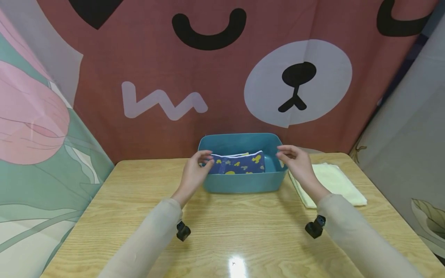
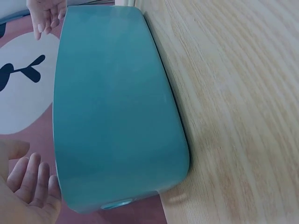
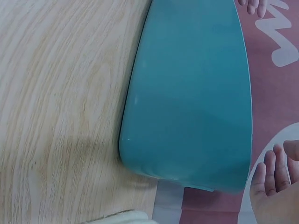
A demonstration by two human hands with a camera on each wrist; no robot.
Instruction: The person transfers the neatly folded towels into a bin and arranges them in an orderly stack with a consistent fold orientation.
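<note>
A teal plastic bin (image 1: 243, 183) stands near the far edge of the table. Inside it leans a folded dark blue cloth (image 1: 240, 164) with yellow prints and a white edge. My left hand (image 1: 194, 172) is at the bin's left end, fingers loosely bent near the rim and the cloth's left end. At the opposite end my right hand (image 1: 299, 164) has its fingers relaxed by the right rim. Both wrist views show the bin's side wall (image 2: 112, 107) with the palms (image 3: 275, 186) beside the rim; neither hand visibly grips anything. The bin's floor is mostly hidden.
A folded pale yellow cloth (image 1: 335, 183) lies on the wooden table (image 1: 222, 231) right of the bin, partly behind the right forearm. A hanging reddish-brown curtain (image 1: 222, 88) with a cartoon face rises behind the table. Patterned fabric (image 1: 31, 135) hangs on the left.
</note>
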